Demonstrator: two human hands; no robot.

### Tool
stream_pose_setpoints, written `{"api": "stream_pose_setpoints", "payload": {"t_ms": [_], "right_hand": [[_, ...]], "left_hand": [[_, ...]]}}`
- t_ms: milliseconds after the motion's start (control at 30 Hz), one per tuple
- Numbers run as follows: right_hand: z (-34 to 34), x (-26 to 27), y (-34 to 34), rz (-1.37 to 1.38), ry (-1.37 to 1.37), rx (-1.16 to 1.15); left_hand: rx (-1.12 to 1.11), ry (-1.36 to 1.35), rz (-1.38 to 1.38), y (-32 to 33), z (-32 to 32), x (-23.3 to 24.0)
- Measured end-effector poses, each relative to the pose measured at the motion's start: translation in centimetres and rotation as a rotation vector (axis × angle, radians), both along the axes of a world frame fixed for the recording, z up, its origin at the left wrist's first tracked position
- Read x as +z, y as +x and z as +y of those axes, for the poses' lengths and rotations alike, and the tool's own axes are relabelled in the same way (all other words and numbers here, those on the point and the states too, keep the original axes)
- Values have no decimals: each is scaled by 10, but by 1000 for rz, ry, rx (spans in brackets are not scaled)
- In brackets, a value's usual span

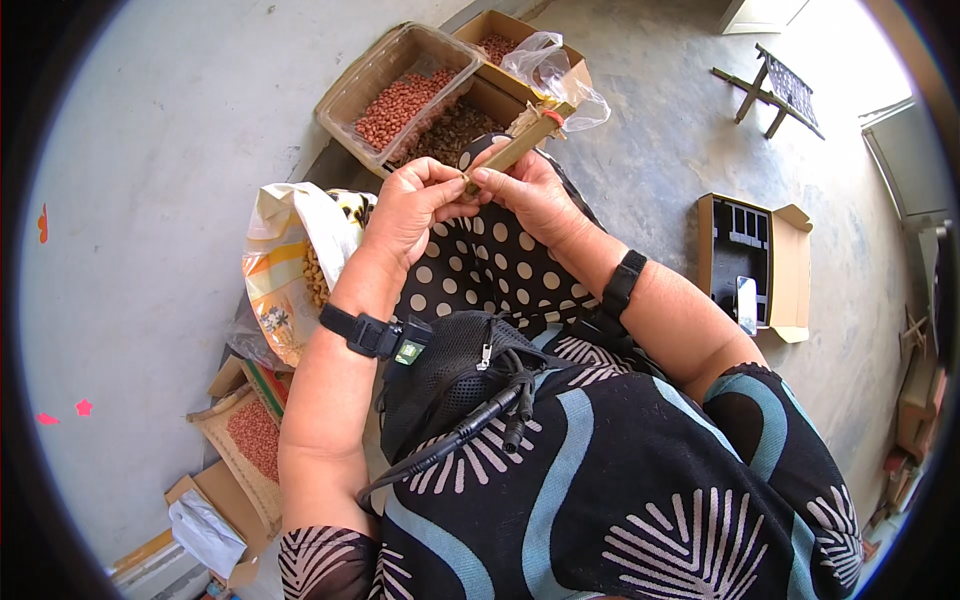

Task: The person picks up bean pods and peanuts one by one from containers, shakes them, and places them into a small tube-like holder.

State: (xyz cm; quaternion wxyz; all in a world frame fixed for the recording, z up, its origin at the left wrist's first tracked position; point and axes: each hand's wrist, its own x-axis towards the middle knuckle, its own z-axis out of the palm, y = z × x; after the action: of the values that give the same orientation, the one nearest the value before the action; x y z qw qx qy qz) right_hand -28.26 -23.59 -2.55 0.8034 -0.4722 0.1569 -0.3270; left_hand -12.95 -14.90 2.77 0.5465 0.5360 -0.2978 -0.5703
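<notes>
My right hand [529, 187] is closed around a flat wooden or bamboo tool [525, 144] with a red band at its far end. My left hand [420, 206] pinches a small item, seemingly a peanut in its shell, at the tool's near end; the fingers mostly hide it. Just beyond my hands, a clear plastic tub [331, 116] holds shelled red-skinned peanuts [405, 105]. It rests at the edge of a cardboard box with brown shell bits [459, 133]. By my left forearm stands a printed bag [274, 262] with unshelled peanuts [313, 277] inside.
Behind the tub, another cardboard box [480, 26] holds red peanuts, with a clear plastic bag [540, 64] over its edge. A sack of red peanuts [251, 435] stands lower left. On the right floor are an open carton [791, 262] with a phone and a small stool [784, 90].
</notes>
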Motion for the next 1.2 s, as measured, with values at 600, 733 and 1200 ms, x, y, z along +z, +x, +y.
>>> {"api": "stream_pose_setpoints", "payload": {"t_ms": [600, 733, 1200], "right_hand": [[3, 3, 5, 21, -57, -16], [-1, -3, 6, -9, 3, -22], [1, -1, 7, -61, 75, -42]], "left_hand": [[-3, 24, -59, 6, -2, 2], [-1, 10, -49, 3, -3, 2], [32, -49, -42, 1, -5, -7]]}}
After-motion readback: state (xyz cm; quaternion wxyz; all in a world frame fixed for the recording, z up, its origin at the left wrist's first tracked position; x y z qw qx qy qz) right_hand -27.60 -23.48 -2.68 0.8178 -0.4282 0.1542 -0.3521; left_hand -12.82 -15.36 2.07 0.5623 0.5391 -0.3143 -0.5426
